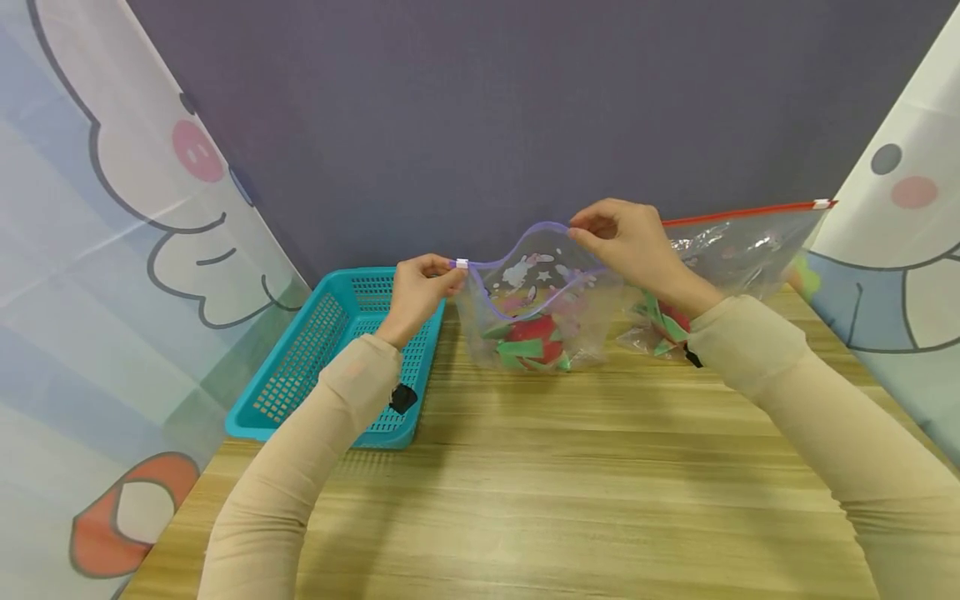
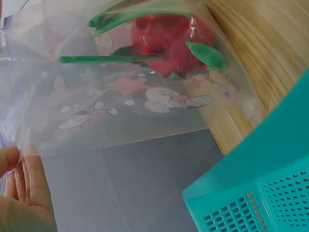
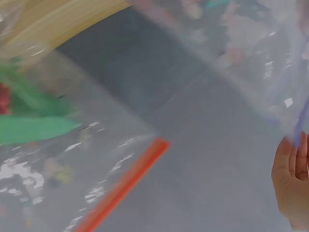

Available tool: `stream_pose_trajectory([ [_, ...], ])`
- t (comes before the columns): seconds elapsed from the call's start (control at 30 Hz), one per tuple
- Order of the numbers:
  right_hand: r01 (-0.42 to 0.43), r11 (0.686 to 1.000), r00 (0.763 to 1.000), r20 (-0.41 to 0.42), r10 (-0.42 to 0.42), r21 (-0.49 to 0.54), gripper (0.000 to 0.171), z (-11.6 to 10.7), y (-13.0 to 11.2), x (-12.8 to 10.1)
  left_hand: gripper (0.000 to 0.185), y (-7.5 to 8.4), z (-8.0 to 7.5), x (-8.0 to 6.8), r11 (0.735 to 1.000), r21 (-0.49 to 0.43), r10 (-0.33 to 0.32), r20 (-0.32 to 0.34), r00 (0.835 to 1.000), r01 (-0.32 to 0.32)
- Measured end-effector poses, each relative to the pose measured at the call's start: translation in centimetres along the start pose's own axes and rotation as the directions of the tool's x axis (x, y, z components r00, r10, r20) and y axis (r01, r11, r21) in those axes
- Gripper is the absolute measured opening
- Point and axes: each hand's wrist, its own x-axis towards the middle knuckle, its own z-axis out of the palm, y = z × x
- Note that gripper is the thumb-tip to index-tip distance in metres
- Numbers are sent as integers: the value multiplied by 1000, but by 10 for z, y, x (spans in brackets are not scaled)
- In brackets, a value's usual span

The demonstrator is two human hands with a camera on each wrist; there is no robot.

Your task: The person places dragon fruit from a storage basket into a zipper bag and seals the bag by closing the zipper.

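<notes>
Both hands (image 1: 420, 287) (image 1: 626, 242) pinch the purple-zip bag's (image 1: 536, 312) open rim.

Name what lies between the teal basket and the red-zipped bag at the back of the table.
In the head view, a purple-zipped bag of red and green pieces stands between the teal basket and the red-zipped bag, held at its rim by both hands.

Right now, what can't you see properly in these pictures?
- What the red and green things in the purple-zip bag are: head view, too small; left wrist view, crumpled plastic covers them.
- The red-zip bag: head view, its lower part sits behind the right hand; right wrist view, blurred.
- The left hand: left wrist view, cut off by the edge.
- The teal basket: head view, the left sleeve covers part.
</notes>
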Motion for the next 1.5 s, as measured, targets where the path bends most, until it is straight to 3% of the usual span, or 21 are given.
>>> stream_pose_trajectory([
  [0.2,133,989,989,63,-137,63,16,20,-30,10,17,2,1,-3,1000,-2,13,-4,1000,-13],
  [0.37,134,983,981,122,-149,124,17,39,-40,20,17,5,3,-3,999,6,52,-7,999,-52],
  [0.67,134,968,967,187,-175,214,28,73,-33,24,14,4,7,-10,992,28,121,22,992,-122],
  [0.87,98,969,963,225,-149,225,29,79,-32,23,11,3,10,-12,985,-29,172,43,984,-171],
  [1.07,94,969,958,244,-150,226,26,80,-30,22,12,2,13,-12,983,-69,174,49,983,-171],
  [1.5,206,970,952,202,-229,127,17,83,-36,20,16,2,14,-14,972,-51,230,40,972,-228],
])
